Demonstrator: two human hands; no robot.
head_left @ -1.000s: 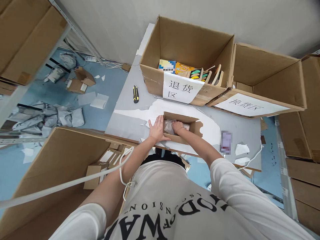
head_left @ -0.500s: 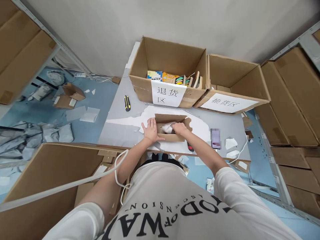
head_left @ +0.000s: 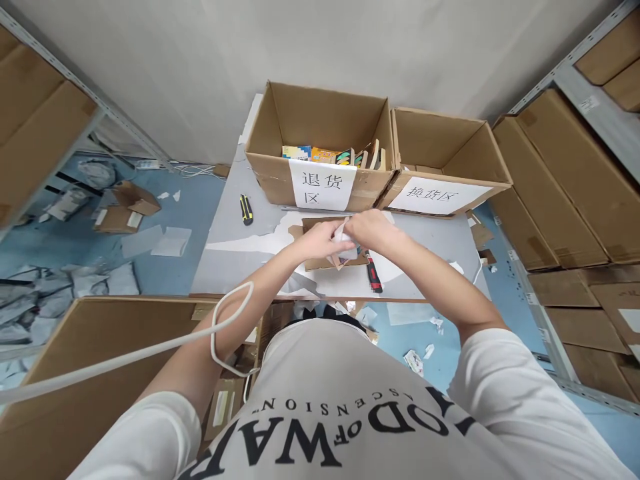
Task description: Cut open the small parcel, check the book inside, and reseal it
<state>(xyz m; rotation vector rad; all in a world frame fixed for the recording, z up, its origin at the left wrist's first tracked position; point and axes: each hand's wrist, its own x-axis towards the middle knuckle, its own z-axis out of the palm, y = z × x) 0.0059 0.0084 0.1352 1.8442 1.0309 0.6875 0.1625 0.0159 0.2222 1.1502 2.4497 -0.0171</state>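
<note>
Both hands holding a small packet above the open box

A yellow-black cutter (head_left: 245,209) is lying on the grey table (head_left: 220,257) at about 10 o'clock from the hands. The left hand (head_left: 320,241) is pinching the left edge of the small plastic-wrapped packet (head_left: 345,248), and the right hand (head_left: 370,230) is grasping its upper right side. The packet is being held just above the small open box (head_left: 320,227). A red-black cutter (head_left: 373,275) is lying at 4 o'clock
</note>
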